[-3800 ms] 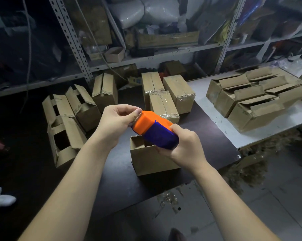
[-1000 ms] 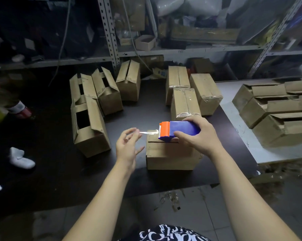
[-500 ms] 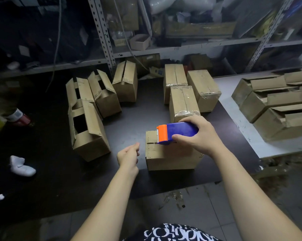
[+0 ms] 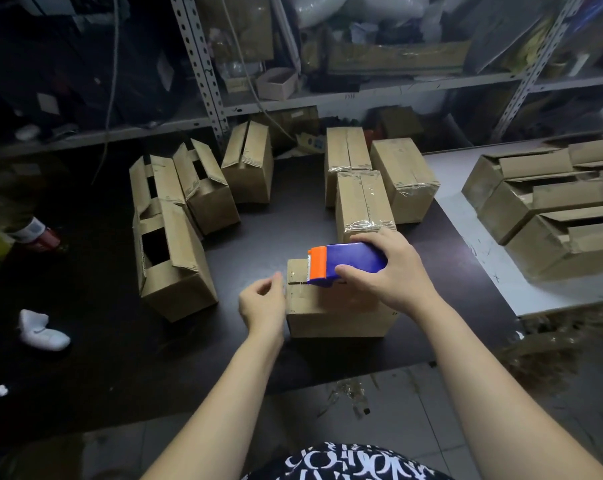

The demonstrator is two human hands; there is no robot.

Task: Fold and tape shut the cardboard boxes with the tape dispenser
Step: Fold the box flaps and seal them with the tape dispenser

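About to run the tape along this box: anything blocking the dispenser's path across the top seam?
Nothing visible does. The dispenser, held in the right hand, sits at the left end of the box top. The left hand is at the box's left side, off the seam.

views: one only, head-worn wide-angle | position: above the dark table (image 4: 95,306), close over both forearms | facing: forward and down, toward the metal shelving (image 4: 203,81) behind | framing: the person's patterned shirt (image 4: 348,462) sat at the bottom edge | shared: nothing, single view
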